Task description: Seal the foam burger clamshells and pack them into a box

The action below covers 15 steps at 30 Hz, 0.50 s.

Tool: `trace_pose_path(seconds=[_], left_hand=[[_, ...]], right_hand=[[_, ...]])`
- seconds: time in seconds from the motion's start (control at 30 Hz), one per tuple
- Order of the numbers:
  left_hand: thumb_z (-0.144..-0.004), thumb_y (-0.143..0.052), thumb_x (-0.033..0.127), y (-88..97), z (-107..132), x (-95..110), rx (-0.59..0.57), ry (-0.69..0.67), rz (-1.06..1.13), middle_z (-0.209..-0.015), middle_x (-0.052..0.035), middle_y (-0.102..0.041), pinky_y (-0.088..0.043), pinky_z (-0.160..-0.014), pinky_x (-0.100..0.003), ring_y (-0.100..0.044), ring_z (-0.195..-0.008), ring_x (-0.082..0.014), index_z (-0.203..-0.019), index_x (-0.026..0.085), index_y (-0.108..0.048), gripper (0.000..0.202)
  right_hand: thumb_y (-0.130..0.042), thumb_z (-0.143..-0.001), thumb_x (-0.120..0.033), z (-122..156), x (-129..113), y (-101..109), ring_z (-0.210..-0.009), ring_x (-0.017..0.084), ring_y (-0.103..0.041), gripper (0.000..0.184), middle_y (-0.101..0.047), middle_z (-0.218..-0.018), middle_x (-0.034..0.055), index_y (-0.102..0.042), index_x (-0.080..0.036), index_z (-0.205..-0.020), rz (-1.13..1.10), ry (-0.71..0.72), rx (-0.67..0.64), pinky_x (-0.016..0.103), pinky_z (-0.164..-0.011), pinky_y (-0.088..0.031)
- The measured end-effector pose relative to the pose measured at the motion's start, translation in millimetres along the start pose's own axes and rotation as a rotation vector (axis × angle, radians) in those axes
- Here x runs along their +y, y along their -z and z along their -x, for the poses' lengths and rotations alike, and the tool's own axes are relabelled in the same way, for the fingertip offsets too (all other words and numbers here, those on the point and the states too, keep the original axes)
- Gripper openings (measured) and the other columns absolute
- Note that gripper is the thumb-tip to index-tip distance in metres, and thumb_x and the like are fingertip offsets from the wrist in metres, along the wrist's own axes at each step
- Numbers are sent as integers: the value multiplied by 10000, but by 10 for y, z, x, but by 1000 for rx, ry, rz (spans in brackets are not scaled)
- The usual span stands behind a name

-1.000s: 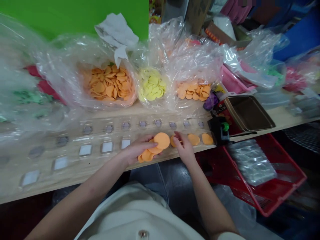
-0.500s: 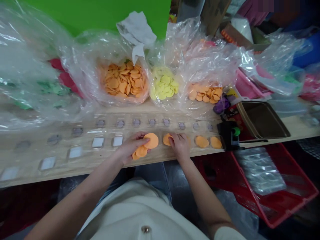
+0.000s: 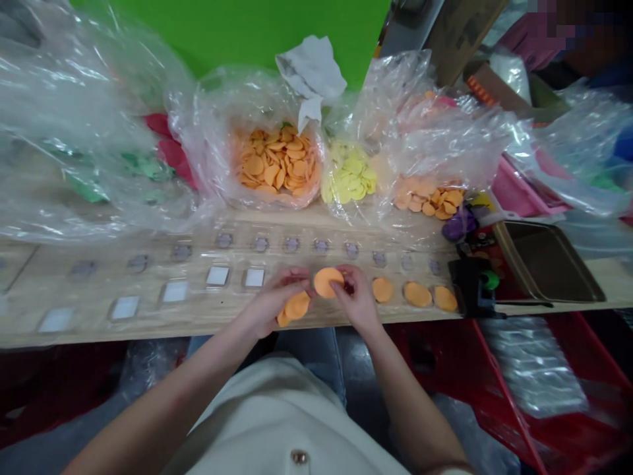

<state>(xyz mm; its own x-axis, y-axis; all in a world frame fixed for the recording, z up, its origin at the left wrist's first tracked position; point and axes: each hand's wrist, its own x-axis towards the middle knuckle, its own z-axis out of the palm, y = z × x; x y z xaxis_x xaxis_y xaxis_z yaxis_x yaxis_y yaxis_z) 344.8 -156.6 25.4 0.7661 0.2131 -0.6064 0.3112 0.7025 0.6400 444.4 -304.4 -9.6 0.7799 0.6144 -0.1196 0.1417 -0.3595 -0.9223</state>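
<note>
Several flat orange pieces (image 3: 297, 306) are fanned out in my left hand (image 3: 277, 298), its fingers closed around them. Just to the right, my right hand (image 3: 358, 298) pinches one rounded orange piece (image 3: 328, 282) between thumb and fingers, above the table edge. Beyond it lies a row of orange pieces (image 3: 418, 294), each in a clear plastic compartment. To the left of my hands, white squares (image 3: 254, 277) sit in similar clear compartments. Behind runs a line of compartments with small greyish pieces (image 3: 291, 245). What lies under my hands is hidden.
Clear bags at the back hold orange pieces (image 3: 277, 161), yellow pieces (image 3: 351, 179) and smaller orange pieces (image 3: 435, 200). A black device (image 3: 473, 287) and a brown tray (image 3: 546, 260) stand at the right. Below is a red crate (image 3: 509, 396) with clear plastic packaging (image 3: 537, 369).
My right hand has come away from the row and now holds an orange piece close to my left hand. The view has shifted, so the table appears further right.
</note>
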Motion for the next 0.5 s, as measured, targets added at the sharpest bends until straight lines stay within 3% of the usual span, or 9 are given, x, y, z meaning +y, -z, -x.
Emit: trace_pose_path(seconds=[0.07, 0.17, 0.3, 0.4, 0.5], left_hand=[[-657, -603, 61, 134, 20, 84, 46, -3, 118, -945, -57, -621, -522, -743, -300, -633, -878, -197, -969, 159, -529, 336], [-600, -494, -32, 311, 72, 191, 27, -8, 267, -1041, -90, -606, -482, -871, -336, -591, -1021, -221, -1023, 148, -506, 460], [-584, -459, -59, 367, 121, 222, -19, -81, 335, -1188, -89, -559, -422, -950, -303, -511, -1146, -201, -1132, 169, -471, 593], [-615, -485, -44, 294, 116, 174, -120, -154, 324, -1273, -72, -509, -381, -991, -304, -443, -1213, -188, -1209, 198, -442, 643], [-633, -511, -35, 228, 119, 115, -177, -212, 271, -1324, -52, -463, -398, -971, -296, -427, -1221, -184, -1252, 241, -421, 684]], right_hand=[[-543, -781, -311, -102, 42, -76, -641, 153, -552, 282, -607, -744, 11, -519, -196, -1037, 156, 32, 41, 285, -593, -442], [-518, -811, -252, -184, 94, -137, -820, 208, -552, 237, -632, -865, 60, -556, -200, -1039, 531, 208, -4, 352, -734, -439], [-513, -827, -263, -122, 37, -190, -953, 254, -498, 259, -587, -1020, 115, -574, -199, -1071, 776, 326, 66, 418, -846, -390], [-500, -833, -352, -32, -114, -292, -924, 234, -514, 260, -568, -1017, 114, -578, -186, -1017, 527, 228, 148, 396, -812, -419], [-460, -835, -425, 10, -285, -426, -677, 153, -543, 268, -585, -772, 33, -552, -182, -903, 45, 35, -24, 284, -607, -456]])
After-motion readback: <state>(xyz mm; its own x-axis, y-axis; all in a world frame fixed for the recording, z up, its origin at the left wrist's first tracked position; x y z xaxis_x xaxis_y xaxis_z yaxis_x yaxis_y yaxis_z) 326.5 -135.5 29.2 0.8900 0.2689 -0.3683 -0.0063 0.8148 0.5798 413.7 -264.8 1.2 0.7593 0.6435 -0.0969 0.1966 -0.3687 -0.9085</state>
